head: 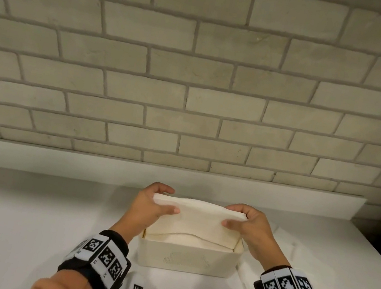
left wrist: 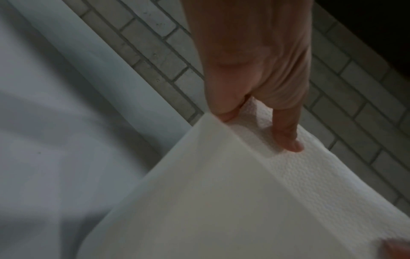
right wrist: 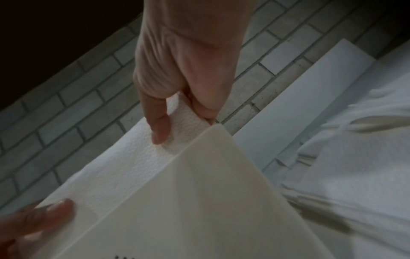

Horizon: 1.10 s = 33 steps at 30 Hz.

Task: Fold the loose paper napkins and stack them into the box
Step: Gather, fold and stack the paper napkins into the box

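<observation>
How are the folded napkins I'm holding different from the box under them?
The folded napkins are soft and sag in the middle; the box keeps straight, rigid walls. The napkins are lifted at their ends by the left hand and right hand; the box rests on the counter. The napkins' surface is embossed; the box's front has a dotted pattern. Both are off-white.

Cream box (head: 186,258), white embossed napkins (head: 199,218), grey brick wall (head: 197,69).

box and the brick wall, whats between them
Behind the box, toward the brick wall, lie a bare strip of white counter and its raised white ledge, as the head view shows.
</observation>
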{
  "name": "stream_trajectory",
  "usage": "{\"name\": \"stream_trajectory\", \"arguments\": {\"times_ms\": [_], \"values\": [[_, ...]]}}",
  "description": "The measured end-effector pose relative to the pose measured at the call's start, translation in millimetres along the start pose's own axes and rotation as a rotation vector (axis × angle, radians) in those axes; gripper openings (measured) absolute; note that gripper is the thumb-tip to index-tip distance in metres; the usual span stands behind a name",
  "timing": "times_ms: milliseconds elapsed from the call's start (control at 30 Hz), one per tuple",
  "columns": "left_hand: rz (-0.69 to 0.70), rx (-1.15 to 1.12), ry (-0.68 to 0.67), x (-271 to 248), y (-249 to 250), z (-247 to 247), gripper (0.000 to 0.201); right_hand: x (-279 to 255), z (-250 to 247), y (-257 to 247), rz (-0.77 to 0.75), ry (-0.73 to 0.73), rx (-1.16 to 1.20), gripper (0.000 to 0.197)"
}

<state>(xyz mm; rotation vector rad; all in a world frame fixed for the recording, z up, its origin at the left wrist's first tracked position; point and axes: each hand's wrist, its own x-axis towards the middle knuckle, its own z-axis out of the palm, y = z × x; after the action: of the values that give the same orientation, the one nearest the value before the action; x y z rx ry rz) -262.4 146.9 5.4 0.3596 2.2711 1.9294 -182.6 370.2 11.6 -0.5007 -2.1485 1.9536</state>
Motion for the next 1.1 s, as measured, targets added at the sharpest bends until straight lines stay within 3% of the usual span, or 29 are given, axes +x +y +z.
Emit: {"name": "stream_trajectory", "arguments": {"times_ms": [133,267,333,400,467,533,600,700,767,867,967,1100], "values": [[-0.042,0.090,-0.080,-5.2,-1.4,-0.8,0.039,-3.2,0.7,4.5,0.023,-0.068,-0.115,0.043],[-0.017,0.238,-0.049,0.0,5.6,-4.3,0.031,-4.0,-0.2,-3.8,-0.009,0.033,-0.178,0.034],[0.079,0.446,-0.046,4.1,17.3,-5.0,0.032,-7.0,1.0,-16.3,-0.092,0.061,-0.175,0.032],[0.179,0.649,-0.127,4.0,31.1,2.7,0.041,-13.8,10.1,-30.7,-0.208,0.015,-0.213,0.034],[0.203,0.685,-0.203,0.6,43.5,15.8,0.035,-22.1,22.6,-45.7,-0.335,-0.043,-0.277,0.036],[0.170,0.568,-0.205,-1.2,49.5,23.7,0.026,-26.7,27.3,-57.4,-0.407,-0.052,-0.291,0.039],[0.087,0.270,-0.146,-1.5,48.4,21.6,0.023,-25.5,19.2,-62.3,-0.382,0.003,-0.317,0.049],[-0.103,-0.483,-0.131,-1.8,42.7,17.7,0.027,-20.6,5.0,-49.8,-0.175,-0.038,-0.442,0.073],[-0.139,-0.796,-0.162,-6.2,38.7,21.5,0.029,-18.5,7.9,-31.6,-0.052,-0.145,-0.484,0.062],[-0.159,-0.850,-0.142,-11.0,33.2,28.3,0.037,-15.8,10.2,-15.4,0.009,-0.116,-0.259,0.029],[-0.156,-0.779,-0.055,-8.1,21.6,15.5,0.030,-10.1,-3.1,-11.2,0.018,0.024,0.063,0.028],[-0.100,-0.452,-0.026,-5.4,10.8,-6.9,0.024,-8.2,-11.4,-10.4,-0.015,0.073,0.137,0.021]]}}
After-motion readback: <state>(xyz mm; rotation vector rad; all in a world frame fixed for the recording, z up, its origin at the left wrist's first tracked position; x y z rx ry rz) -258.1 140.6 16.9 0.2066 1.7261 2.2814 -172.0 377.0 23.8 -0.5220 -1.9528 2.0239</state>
